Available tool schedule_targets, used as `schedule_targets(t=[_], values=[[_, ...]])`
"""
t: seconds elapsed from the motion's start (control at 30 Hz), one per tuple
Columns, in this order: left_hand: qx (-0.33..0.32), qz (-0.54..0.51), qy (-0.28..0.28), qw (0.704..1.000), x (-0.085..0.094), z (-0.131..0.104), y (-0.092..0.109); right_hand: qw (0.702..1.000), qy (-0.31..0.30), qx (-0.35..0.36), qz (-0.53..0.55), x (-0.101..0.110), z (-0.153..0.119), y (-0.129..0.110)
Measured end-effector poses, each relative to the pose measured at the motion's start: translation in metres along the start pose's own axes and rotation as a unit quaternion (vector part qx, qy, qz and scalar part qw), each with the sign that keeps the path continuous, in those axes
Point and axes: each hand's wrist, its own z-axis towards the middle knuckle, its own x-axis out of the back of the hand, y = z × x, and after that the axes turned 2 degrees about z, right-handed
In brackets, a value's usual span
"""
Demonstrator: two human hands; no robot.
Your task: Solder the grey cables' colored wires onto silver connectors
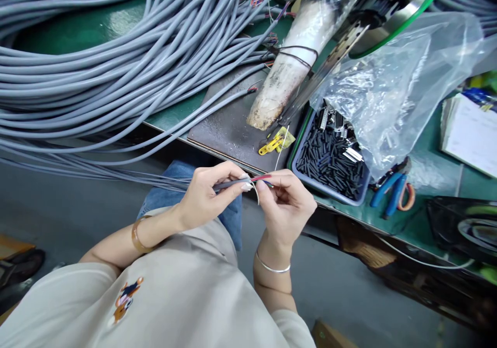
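My left hand point(212, 190) pinches a grey cable point(230, 184) close to its stripped end. From that end come thin coloured wires point(261, 178), red, white and dark ones among them. Those wires are gripped between the thumb and fingers of my right hand point(285, 198). One pale strand curls down between the two hands. Behind my left hand the cable trails off to the left alongside several others. Both hands are just in front of the table's edge, above my lap. The wire tips are partly hidden by my right fingers.
A large bundle of grey cables point(116, 89) covers the left of the green table. Behind my hands lie a dark board point(233, 125) and a yellow tool point(272, 145). To the right are a bin point(297, 169) of black sleeves, blue-handled pliers point(396, 192) and a plastic bag point(404, 89).
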Motion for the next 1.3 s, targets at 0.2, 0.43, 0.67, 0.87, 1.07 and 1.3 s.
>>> schedule_targets(t=[0.2, 0.43, 0.67, 0.87, 1.07, 1.3], values=[[-0.049, 0.024, -0.051, 0.997, 0.009, 0.006, 0.0, 0.999, -0.036, -0.016, 0.003, 0.006, 0.001, 0.002], [-0.051, 0.06, -0.056, 0.995, 0.01, 0.007, 0.003, 0.997, -0.048, 0.021, -0.057, 0.01, 0.0, 0.004], [-0.106, 0.143, -0.058, 0.982, 0.01, 0.006, -0.001, 0.991, -0.06, 0.059, -0.103, 0.011, -0.001, 0.002], [-0.08, 0.108, -0.085, 0.987, 0.006, 0.005, 0.002, 0.998, -0.053, -0.038, 0.019, 0.008, 0.0, 0.003], [-0.034, 0.054, -0.081, 0.995, 0.002, 0.005, 0.004, 0.971, -0.055, -0.145, 0.181, 0.003, 0.005, 0.005], [-0.063, 0.033, -0.037, 0.997, -0.002, 0.002, -0.002, 0.985, -0.058, -0.124, 0.102, 0.005, -0.001, 0.002]])
